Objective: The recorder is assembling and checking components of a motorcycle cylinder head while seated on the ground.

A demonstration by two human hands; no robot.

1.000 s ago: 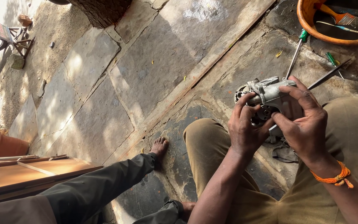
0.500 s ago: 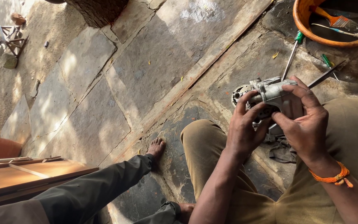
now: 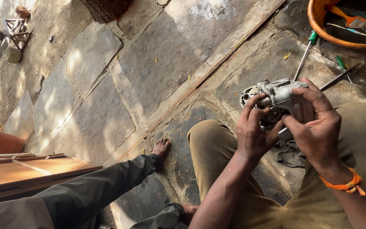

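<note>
A grey metal engine part (image 3: 278,96) with round openings and a gear inside is held up above my knees. My right hand (image 3: 314,123), with an orange thread on its wrist, wraps around the part's right side. My left hand (image 3: 255,131) grips the part from below and the left, thumb and fingers pressed on its housing. I sit on stone paving with my khaki-trousered legs (image 3: 212,148) bent.
An orange basin (image 3: 318,25) with a brush stands at top right. Two green-handled screwdrivers (image 3: 312,39) and a dark rod (image 3: 339,76) lie on the oily ground. Another person's dark-trousered legs and bare foot (image 3: 161,148) stretch in from the left. A wooden board (image 3: 26,169) lies at the left.
Both hands keep their grip on the part with only small finger shifts. The view has drifted slightly.
</note>
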